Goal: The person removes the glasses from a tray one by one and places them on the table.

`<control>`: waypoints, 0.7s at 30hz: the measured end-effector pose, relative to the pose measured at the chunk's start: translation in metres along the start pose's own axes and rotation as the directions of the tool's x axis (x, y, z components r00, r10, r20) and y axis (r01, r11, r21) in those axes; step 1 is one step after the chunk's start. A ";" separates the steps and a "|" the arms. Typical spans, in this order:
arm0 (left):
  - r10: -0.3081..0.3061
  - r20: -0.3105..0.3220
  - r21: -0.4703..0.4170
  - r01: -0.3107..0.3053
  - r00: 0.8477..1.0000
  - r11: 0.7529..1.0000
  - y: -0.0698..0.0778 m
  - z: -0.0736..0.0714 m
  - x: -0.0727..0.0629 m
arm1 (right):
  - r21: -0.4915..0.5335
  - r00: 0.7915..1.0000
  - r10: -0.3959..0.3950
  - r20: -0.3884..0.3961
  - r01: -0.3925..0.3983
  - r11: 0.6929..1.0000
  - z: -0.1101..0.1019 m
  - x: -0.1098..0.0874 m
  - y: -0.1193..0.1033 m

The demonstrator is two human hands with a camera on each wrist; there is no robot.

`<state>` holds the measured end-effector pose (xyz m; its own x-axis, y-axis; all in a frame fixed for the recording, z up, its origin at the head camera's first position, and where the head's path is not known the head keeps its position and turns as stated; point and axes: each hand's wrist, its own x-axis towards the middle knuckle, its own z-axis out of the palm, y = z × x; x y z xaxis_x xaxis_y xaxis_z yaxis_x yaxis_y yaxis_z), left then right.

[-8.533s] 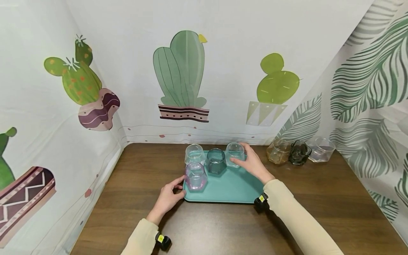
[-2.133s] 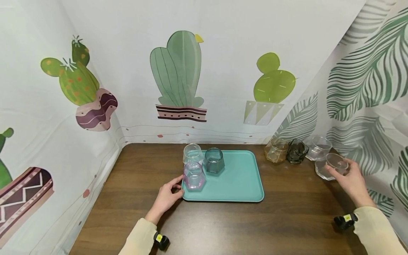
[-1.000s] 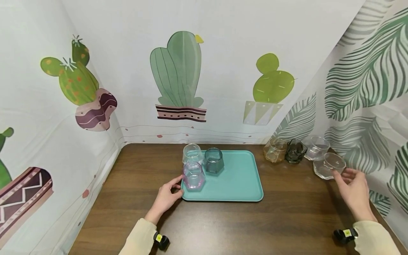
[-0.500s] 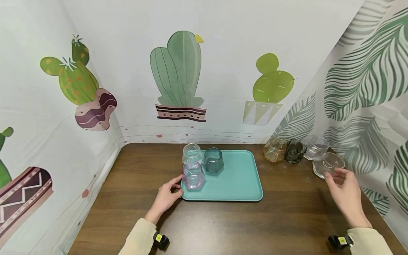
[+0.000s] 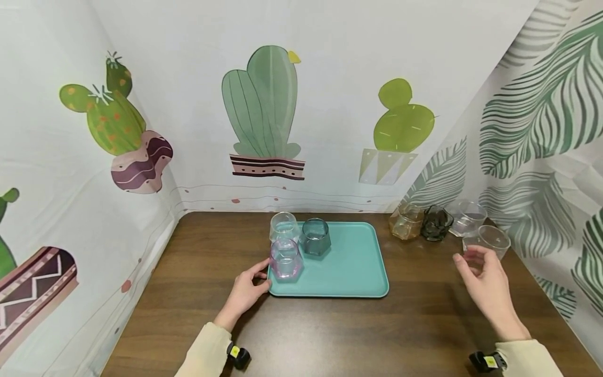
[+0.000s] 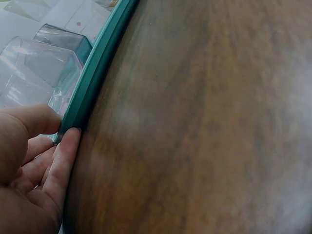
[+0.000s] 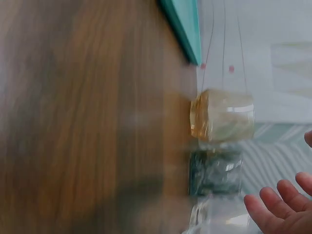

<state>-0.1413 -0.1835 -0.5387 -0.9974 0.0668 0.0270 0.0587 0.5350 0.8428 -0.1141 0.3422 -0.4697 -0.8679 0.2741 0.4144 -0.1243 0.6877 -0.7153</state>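
Observation:
My left hand (image 5: 247, 290) holds the front left corner of the teal tray (image 5: 344, 277), its fingers at the rim in the left wrist view. On the tray's left part stand a pink glass (image 5: 286, 268), a clear glass (image 5: 281, 226) behind it and a smoky grey glass (image 5: 316, 241). Over at the right of the table, my right hand (image 5: 490, 290) hovers with loosely bent fingers and nothing in them. Just behind it is a clear glass (image 5: 498, 238), partly covered by the fingers. The right wrist view shows those fingers (image 7: 275, 209) apart from the glasses.
Along the back right stand an amber glass (image 5: 406, 225), a black glass (image 5: 436, 225) and another clear glass (image 5: 471, 215). A patterned cloth wall (image 5: 339, 193) borders the wooden table (image 5: 330, 335) at the back and sides.
My right hand carried the clear glass from the tray's back right to the table's far right, let go, and has drawn back leftward. My left hand has stayed at the tray corner.

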 end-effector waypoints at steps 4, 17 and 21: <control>0.000 -0.002 0.003 0.000 1.000 1.000 -0.001 0.000 0.000 | 0.036 0.999 -0.037 0.028 0.036 0.999 0.011 -0.003 -0.010; -0.002 -0.007 0.001 0.002 1.000 1.000 -0.001 0.000 0.000 | 0.123 0.987 -0.089 0.135 0.072 0.990 0.046 -0.008 -0.044; 0.012 -0.002 0.004 -0.012 1.000 1.000 -0.001 0.000 -0.001 | 0.128 0.979 -0.113 0.173 0.091 0.988 0.059 -0.010 -0.052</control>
<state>-0.1407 -0.1835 -0.5394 -0.9967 0.0716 0.0387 0.0712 0.5372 0.8404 -0.1276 0.2639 -0.4694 -0.9183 0.0746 0.3888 -0.2633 0.6183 -0.7405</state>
